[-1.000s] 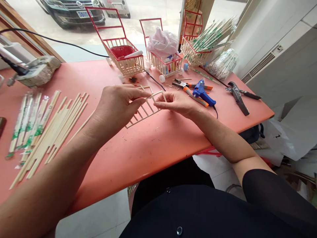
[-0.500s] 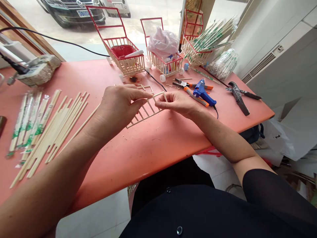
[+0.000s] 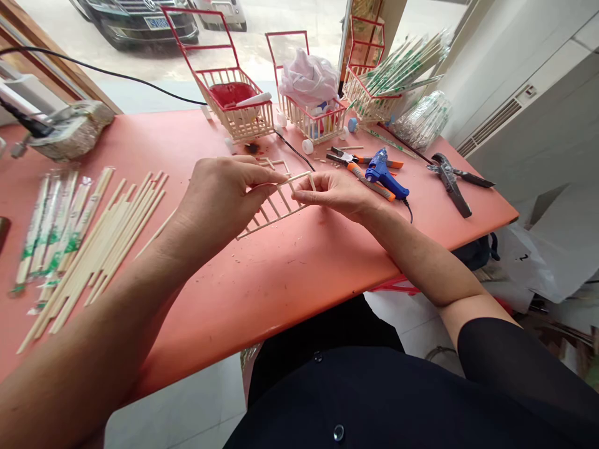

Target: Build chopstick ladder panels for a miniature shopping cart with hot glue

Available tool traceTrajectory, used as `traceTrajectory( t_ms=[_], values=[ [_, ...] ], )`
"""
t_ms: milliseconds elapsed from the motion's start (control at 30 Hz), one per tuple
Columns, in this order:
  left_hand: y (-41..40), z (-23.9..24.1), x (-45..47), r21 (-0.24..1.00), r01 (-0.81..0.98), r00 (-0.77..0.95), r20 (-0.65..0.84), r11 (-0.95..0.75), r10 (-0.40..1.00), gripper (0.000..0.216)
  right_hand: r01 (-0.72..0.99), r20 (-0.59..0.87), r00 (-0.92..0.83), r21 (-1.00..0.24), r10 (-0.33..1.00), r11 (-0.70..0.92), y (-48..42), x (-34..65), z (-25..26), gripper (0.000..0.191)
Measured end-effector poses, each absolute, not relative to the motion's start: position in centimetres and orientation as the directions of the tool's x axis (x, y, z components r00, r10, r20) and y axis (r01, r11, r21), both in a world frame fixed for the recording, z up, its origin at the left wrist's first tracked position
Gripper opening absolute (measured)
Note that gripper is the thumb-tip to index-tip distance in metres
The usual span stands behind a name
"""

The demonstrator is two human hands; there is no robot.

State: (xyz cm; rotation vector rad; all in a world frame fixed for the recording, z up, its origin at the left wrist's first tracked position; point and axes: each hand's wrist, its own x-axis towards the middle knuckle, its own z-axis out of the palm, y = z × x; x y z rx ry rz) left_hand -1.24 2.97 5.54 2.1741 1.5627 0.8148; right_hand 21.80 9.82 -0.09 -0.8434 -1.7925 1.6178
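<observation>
Between my hands, a little frame of pale wooden sticks [image 3: 277,216] stands at the middle of the pink table; slats cross its near side. My left hand [image 3: 222,196] pinches a stick at the frame's upper edge between thumb and fingers, its palm hiding the frame's left part. At the right corner, my right hand [image 3: 330,192] is closed on the frame with thumb and index finger. A blue glue gun [image 3: 384,174] lies right of my right hand, beside pliers [image 3: 344,157] with orange and grey handles.
Loose chopsticks [image 3: 100,255] and wrapped chopsticks [image 3: 44,224] lie at left. Along the back stand red-trimmed stick carts, one with a red basin [image 3: 229,95], one with a white plastic bag [image 3: 309,78], one with wrapped chopsticks [image 3: 402,68]. A black-handled tool [image 3: 452,181] lies at right.
My left hand and forearm have shifted very slightly left and up, the frame tilting a touch with them. Both hands keep their hold; my right hand is nearly still.
</observation>
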Motion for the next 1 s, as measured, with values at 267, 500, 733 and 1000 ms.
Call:
traceTrajectory(
  t_ms=[267,500,733,1000],
  values=[
    [2.4,6.6,-0.8,0.561,0.779,0.178,0.228,-0.279,0.957,0.041,0.093,0.029,-0.640,-0.989,0.767,0.114,10.0,22.1,0.0,0.061],
    [2.6,7.2,-1.9,0.546,0.778,0.171,0.294,-0.312,0.940,0.053,0.201,0.021,-0.545,-0.967,0.838,0.155,9.8,22.8,0.8,0.061],
    [2.0,8.1,-2.1,0.485,0.797,0.174,0.387,-0.361,0.906,0.046,0.139,0.161,-0.426,-0.961,0.890,0.240,9.7,23.8,1.5,0.064],
    [1.4,8.8,-2.3,0.356,0.809,0.222,0.553,-0.468,0.803,0.044,0.099,0.143,-0.440,-0.973,0.886,0.207,9.6,24.0,1.6,0.062]
  ],
)
